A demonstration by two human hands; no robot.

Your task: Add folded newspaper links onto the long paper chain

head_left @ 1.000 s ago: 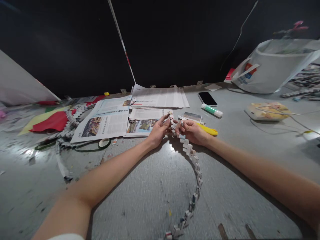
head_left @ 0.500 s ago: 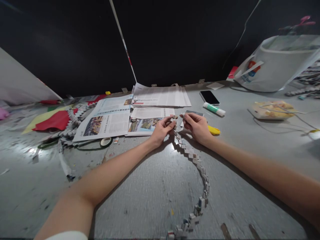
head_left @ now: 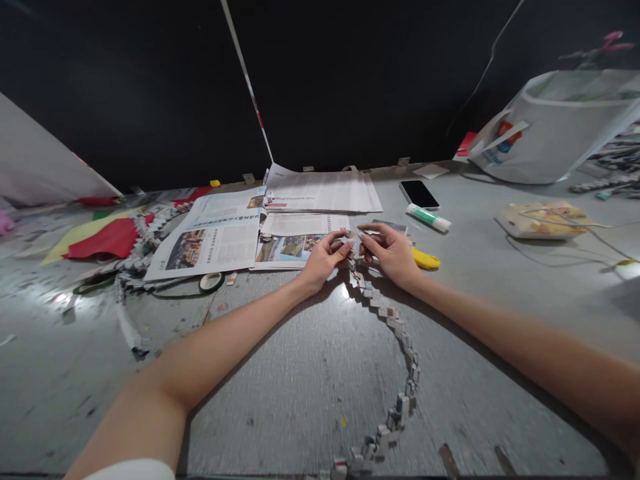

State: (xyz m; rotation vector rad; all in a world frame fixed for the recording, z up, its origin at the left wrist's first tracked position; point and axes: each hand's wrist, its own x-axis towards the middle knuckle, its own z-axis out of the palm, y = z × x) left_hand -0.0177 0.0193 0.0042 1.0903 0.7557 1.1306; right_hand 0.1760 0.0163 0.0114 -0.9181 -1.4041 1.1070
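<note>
A zigzag chain of folded paper (head_left: 399,327) curves across the grey table down to its near edge. My left hand (head_left: 325,260) pinches the chain's far end between thumb and fingers. Close on its right, my right hand (head_left: 390,252) has its thumb and fingers bent round a small pale paper piece, partly hidden by the fingertips, right at the chain's end. Behind both hands lie printed newspaper sheets (head_left: 300,225). A yellow tool (head_left: 425,259) shows beside my right hand.
A glue stick (head_left: 429,219) and a phone (head_left: 419,195) lie at the right, with a yellow-white cabled object (head_left: 545,221) and a white bag (head_left: 545,133) beyond. Left are a newspaper (head_left: 210,233), a tape roll (head_left: 211,283) and red paper (head_left: 105,241).
My right hand has moved slightly left, bringing its fingertips and the small paper piece closer to the chain's end. My left hand stays nearly still.
</note>
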